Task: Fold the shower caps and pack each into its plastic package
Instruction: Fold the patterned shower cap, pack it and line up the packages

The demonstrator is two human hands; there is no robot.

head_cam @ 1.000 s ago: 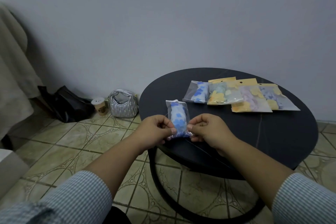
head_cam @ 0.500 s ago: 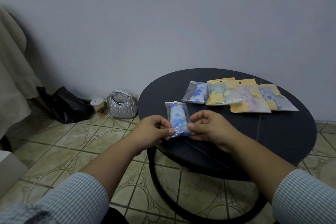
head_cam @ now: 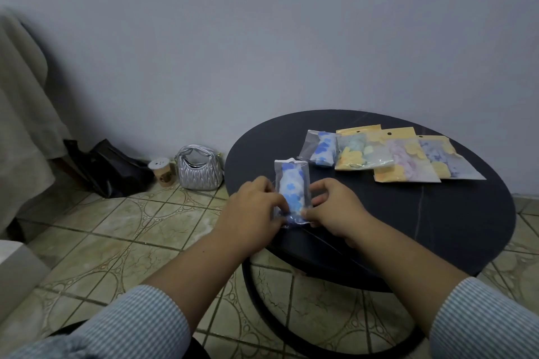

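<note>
1. At the table's [head_cam: 437,221] near-left edge, the left hand [head_cam: 256,210] and right hand [head_cam: 332,210] pinch the blue-flowered shower cap's package [head_cam: 291,186], both grips closed on its open end (sealing, likely).
2. Four filled packages [head_cam: 388,154] lie along the far edge; no unpacked cap shows.

Single view only: head-worn wide-angle camera, aimed forward and down. Both forearms enter from bottom edge; left hand [head_cam: 256,207] and right hand [head_cam: 335,210] sit near frame centre, close to lens. Round dark table [head_cam: 437,213] fills centre-right, near rim cut by arms. Wall [head_cam: 262,38] fills upper half, tiled floor [head_cam: 102,242] lower left. Straight lines bow toward frame edges. No second view, so no shared area.
</note>
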